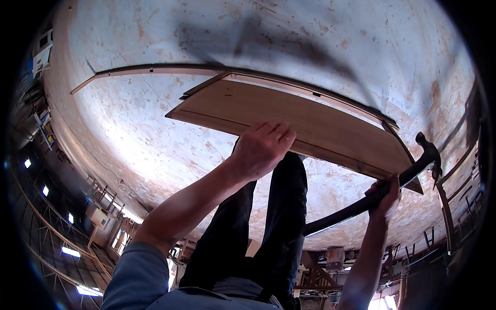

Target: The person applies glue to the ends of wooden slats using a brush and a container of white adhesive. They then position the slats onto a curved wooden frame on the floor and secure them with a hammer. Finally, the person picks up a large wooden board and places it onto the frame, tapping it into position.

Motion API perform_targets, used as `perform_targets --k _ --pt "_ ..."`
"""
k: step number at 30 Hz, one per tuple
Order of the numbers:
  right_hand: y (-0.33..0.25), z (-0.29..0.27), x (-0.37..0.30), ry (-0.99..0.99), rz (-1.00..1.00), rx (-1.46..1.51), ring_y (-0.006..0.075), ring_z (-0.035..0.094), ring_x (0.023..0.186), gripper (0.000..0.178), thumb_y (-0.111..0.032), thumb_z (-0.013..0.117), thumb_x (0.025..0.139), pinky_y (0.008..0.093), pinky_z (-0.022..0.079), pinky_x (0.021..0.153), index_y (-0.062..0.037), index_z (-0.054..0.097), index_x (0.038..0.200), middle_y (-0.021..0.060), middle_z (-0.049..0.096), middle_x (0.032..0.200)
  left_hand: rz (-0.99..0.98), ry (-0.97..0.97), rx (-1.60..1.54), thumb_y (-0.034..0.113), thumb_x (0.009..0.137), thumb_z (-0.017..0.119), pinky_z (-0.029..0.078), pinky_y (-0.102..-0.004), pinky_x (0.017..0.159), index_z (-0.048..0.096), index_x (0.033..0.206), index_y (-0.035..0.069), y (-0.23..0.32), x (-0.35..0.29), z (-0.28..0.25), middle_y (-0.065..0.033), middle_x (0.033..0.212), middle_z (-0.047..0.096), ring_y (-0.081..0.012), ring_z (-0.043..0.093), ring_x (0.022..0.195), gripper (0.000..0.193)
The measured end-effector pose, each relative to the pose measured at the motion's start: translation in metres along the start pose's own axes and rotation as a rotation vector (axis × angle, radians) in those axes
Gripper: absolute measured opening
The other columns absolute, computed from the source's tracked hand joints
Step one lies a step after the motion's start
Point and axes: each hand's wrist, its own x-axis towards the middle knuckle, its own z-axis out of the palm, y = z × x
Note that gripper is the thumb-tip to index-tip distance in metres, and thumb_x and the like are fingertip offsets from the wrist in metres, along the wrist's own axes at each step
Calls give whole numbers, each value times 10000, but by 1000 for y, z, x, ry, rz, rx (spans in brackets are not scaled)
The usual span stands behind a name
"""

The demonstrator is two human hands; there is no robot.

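A brown wooden panel (310, 118) lies tilted in front of my legs. Its far side runs along a long wooden rail (181, 68) with small dark notches. Short wooden pieces (206, 85) stick out from the rail by the panel's ends. My left hand (266, 147) grips the panel's near edge around its middle, fingers curled over the top. In my right hand (386, 199) is a claw hammer (356, 208), held by its dark handle with the head out to the right. That hand is close by the panel's near right corner; whether it also touches the wood I cannot tell.
Below spreads a pale, stained floor (139, 124). At the right, wooden frame parts (445, 217) stand near the hammer head. Stools or racks and a cylindrical container (335, 257) are behind me. Clutter lines the left rim, with a small box-like unit (98, 217).
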Motion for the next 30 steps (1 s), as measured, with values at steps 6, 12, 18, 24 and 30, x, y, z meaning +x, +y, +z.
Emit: perform_targets --k 6,12,18,24,30 --pt "7 13 14 -20 10 4 170 529 451 311 -367 572 913 312 471 398 -81 494 819 60 509 608 -43 -66 -46 3 716 616 512 -357 752 633 947 10 -14 4 11 -104 934 663 -240 646 879 232" --pt "16 20 25 -33 34 -3 174 533 454 324 -376 581 908 321 473 403 -77 489 823 66 522 617 -20 -31 -40 -29 699 606 516 -356 768 640 948 10 -29 5 30 -106 957 669 -245 649 894 254" --pt "26 13 42 34 58 -180 150 484 461 337 -405 537 924 305 450 408 -95 520 793 39 493 609 -21 58 -94 -35 755 599 546 -383 707 650 1019 49 -37 -1 56 -112 970 685 -279 673 853 281" --pt "25 20 29 -66 51 6 184 533 459 312 -332 587 898 340 494 409 -50 510 790 82 522 608 -10 -52 11 -67 719 561 494 -404 836 648 1025 -5 -21 1 31 -153 998 660 -319 624 952 324" --pt "25 22 27 -58 50 20 181 550 472 316 -320 623 874 332 502 406 -36 508 796 90 534 631 22 -39 19 -80 728 555 495 -399 852 648 1040 -5 -24 -1 36 -149 1018 662 -311 628 964 334"
